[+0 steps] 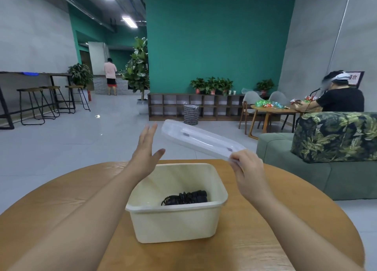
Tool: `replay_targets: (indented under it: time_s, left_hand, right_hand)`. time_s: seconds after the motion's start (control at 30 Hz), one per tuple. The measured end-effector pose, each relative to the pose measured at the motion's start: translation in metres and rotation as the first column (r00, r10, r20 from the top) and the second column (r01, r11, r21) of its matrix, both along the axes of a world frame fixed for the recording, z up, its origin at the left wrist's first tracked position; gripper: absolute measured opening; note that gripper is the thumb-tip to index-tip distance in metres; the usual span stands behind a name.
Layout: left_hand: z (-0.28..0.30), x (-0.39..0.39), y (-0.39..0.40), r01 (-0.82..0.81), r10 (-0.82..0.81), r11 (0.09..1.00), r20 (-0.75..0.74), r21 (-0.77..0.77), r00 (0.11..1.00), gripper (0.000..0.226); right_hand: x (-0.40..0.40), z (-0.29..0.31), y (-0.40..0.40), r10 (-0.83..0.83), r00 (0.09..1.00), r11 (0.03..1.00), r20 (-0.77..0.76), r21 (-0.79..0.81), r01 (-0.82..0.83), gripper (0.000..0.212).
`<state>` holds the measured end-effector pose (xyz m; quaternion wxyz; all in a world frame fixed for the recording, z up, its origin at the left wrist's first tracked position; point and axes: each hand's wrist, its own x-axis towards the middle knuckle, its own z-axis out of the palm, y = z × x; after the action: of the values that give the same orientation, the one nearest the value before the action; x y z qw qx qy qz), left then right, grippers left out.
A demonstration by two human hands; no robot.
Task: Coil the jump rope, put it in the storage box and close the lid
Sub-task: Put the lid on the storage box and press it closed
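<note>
A cream storage box (173,226) stands open in the middle of the round wooden table (61,199). The black jump rope (186,197) lies coiled on the box's floor. My right hand (247,168) grips one end of the translucent white lid (201,138), which hangs tilted in the air above and beyond the box's far rim. My left hand (145,150) is raised over the box's far left corner, fingers spread and empty, a short way left of the lid's free end.
A green sofa (295,154) with a leaf-print cushion stands right of the table. A person sits at another table (273,109) at the back right. Another person stands far back left. Stools, plants and a low shelf line the room.
</note>
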<state>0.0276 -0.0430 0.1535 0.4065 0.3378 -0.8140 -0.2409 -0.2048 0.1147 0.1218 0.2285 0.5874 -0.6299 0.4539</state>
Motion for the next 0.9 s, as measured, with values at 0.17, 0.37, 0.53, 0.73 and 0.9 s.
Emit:
replay_targets:
  time_s: [0.17,0.37,0.53,0.73,0.9]
  left_hand:
    - [0.011,0.013,0.001,-0.068,0.056,0.996,-0.177,-0.063,0.983,0.018]
    - [0.012,0.028,0.006,-0.092,0.078,0.995,-0.255,-0.046,0.964,0.025]
    - [0.012,0.044,-0.01,-0.079,0.088,0.996,-0.335,0.038,0.938,0.022]
    - [0.0,0.043,-0.025,-0.161,0.24,0.959,-0.36,0.235,0.901,0.009]
    - [-0.029,0.039,-0.029,-0.221,0.312,0.896,-0.191,0.384,0.931,0.018]
  right_hand:
    - [0.008,0.006,-0.009,0.06,0.998,0.994,0.029,-0.09,-0.057,0.014]
    - [0.016,0.006,-0.022,0.056,0.922,0.997,0.383,-0.062,-0.035,0.04]
    - [0.02,0.009,-0.034,0.131,0.694,0.987,0.708,-0.025,-0.161,0.072]
    - [0.023,-0.005,-0.056,0.063,0.529,0.959,0.846,0.095,-0.266,0.072]
    - [0.026,-0.019,-0.062,-0.09,0.662,0.93,0.744,0.3,-0.21,0.051]
